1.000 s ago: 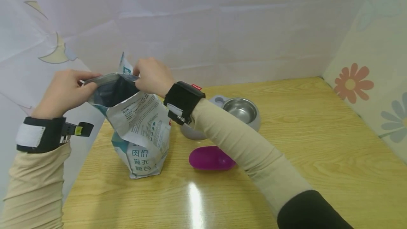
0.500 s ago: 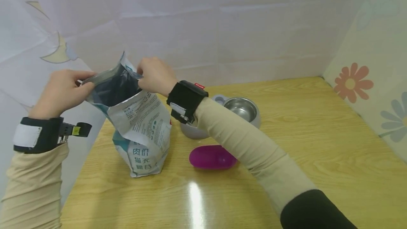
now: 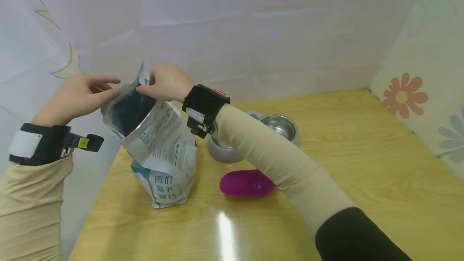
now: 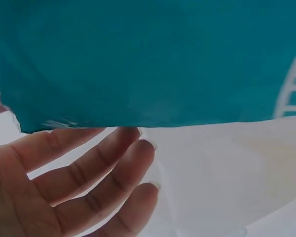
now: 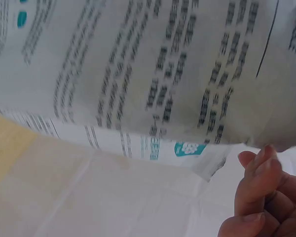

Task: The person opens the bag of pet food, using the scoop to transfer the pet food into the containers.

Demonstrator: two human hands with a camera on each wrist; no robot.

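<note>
Up front: one white-and-teal printed foil bag (image 3: 161, 152) stands near table's left edge (image 3: 98, 184), mouth open. Left hand (image 3: 74, 98), fingers straight and relaxed, touches left rim. Right hand (image 3: 164, 83) pinches right rim. One grey double bowl (image 3: 280, 130), one magenta oval scoop (image 3: 246, 183) beside bag. Bare wood at right.

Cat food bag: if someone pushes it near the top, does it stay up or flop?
The bag is probably floppy up top: its wall is creased and the open mouth sags between the left hand and right hand. It leans, so a high push may tip it. The bulging base suggests some weight low down.
</note>
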